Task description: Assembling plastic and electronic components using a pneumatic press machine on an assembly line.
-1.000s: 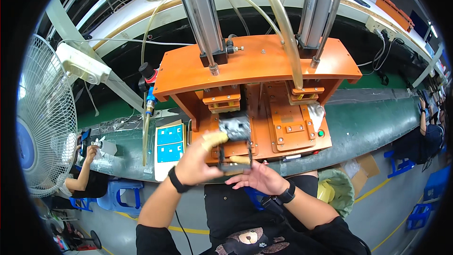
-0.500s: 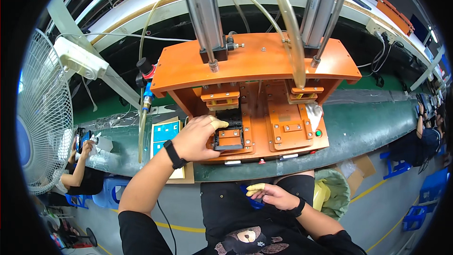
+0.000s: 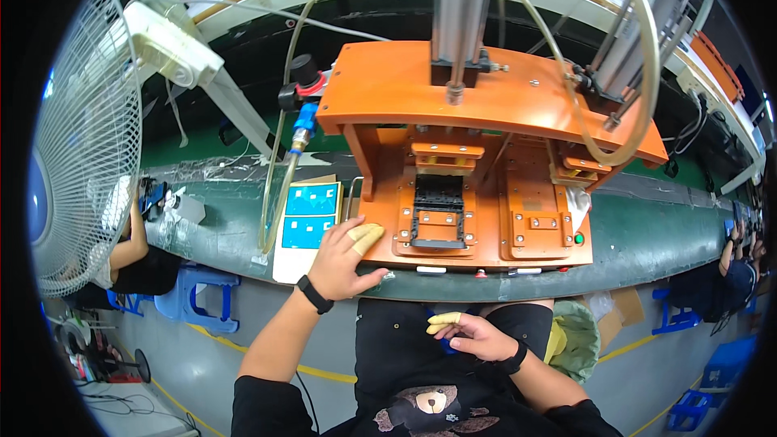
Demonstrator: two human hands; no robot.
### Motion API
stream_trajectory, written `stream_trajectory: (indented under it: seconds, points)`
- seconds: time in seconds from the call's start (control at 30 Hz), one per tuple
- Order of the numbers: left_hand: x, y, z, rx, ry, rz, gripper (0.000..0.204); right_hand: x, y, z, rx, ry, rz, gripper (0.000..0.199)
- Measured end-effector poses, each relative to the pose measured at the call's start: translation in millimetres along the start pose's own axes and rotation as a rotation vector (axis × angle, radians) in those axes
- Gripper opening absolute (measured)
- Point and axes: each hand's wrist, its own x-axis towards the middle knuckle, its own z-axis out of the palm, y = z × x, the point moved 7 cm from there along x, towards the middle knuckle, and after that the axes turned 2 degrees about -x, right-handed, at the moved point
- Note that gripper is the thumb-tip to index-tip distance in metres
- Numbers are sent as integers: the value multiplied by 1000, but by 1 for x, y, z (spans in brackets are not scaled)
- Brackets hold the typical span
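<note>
A black plastic frame (image 3: 438, 192) lies in the left fixture of an orange press (image 3: 388, 73), under a raised press head (image 3: 447, 155). An orange block shows through the frame's opening. Beside the press's left front corner is my left hand (image 3: 338, 265), its thumb spread from the fingers and nothing in its grasp. Yellow finger cots cover some of its fingers. My right hand (image 3: 483, 338) hovers over my lap, loosely bent and apparently holding nothing, with yellow cots on two fingers. The right fixture (image 3: 538, 226) carries no black frame.
Blue sheets (image 3: 312, 214) lie on cardboard left of the press. A fan (image 3: 81, 146) stands at far left. Clear hoses (image 3: 283, 194) hang around the press. A green button (image 3: 578, 239) sits at its right front. A lined bin (image 3: 576, 340) is by my right leg. Co-workers sit on both sides.
My left hand has let go of the black frame and moved left, off the fixture. The view has turned, so the press appears farther right. My right hand stays over my lap.
</note>
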Motion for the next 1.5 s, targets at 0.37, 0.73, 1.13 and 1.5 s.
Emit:
stream_trajectory:
  seconds: [0.37, 0.73, 1.13, 1.5]
  points:
    - [-57, -95, -2, -63, 72, -438, 43, 75, 8, 35, -175, -65, 50, 44]
    - [-72, -133, 6, -246, 235, -447, 34, 192, 4, 91, -864, -223, -81, 61]
    - [-194, -268, -154, -263, 891, -952, 20, 189, -20, 103, -970, -166, -115, 68]
    - [-220, -73, -117, -939, 648, -753, 18, 76, -198, 41, -1606, 717, -594, 44]
